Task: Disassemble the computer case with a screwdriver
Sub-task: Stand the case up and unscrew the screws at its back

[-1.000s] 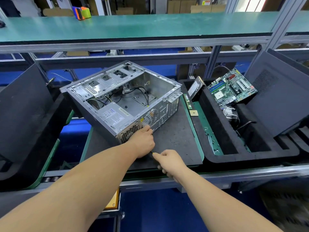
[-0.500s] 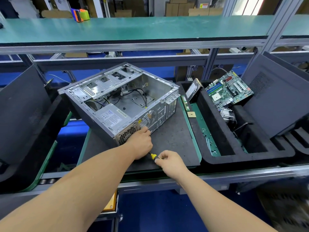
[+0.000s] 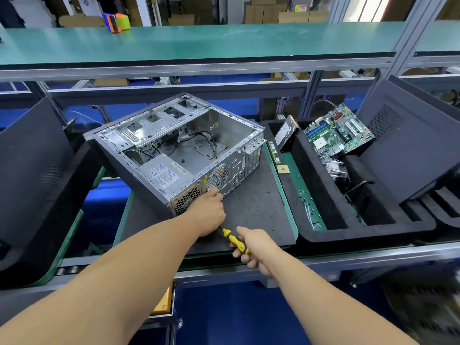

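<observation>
We are holding the yellow screwdriver [image 3: 236, 242] in our right hand [image 3: 256, 250], fingers curled round its handle. Its long axis is pointing up-left toward the computer case [image 3: 174, 155], which is lying open on the bench [image 3: 258, 215]. Our left hand [image 3: 210, 212] is nearer, its fingertips pressing the rear panel; whether they are pinching anything, we cannot tell.

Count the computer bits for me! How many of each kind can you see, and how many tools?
Computer case: 1
Power supply box inside the case: 1
Motherboard: 1
Hard drive: 1
Memory stick: 1
Processor chip: 1
Metal cooler: 1
Screwdriver, yellow and black: 1
Total: 8
</observation>
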